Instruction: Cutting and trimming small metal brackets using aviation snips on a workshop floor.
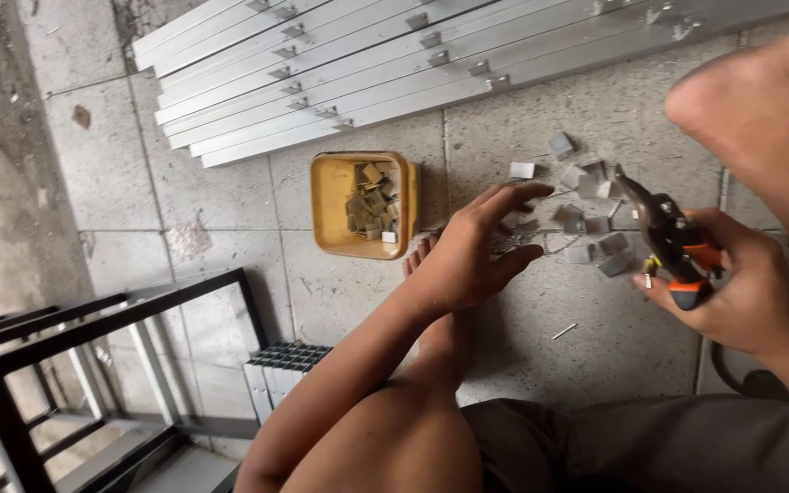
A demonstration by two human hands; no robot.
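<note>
- Left hand (472, 251), fingers spread open, reaches over small grey metal brackets (586, 215) scattered on the terrazzo floor (522, 365), right of the yellow plastic tub (362, 203).
- Right hand (741, 292) grips orange-handled snips (673, 242); judged step: picking up a bracket, which calls for a pinch.

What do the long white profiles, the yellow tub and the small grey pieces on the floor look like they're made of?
Long profiles: likely aluminium, pale satin sheen, thin straight edges. Yellow tub: apparently plastic, matte, rounded corners, scuffed. Small grey pieces: probably cut metal offcuts, dull silver, sharp square edges. The snips in the right hand have black steel blades and orange grips, possibly rubber.
</note>
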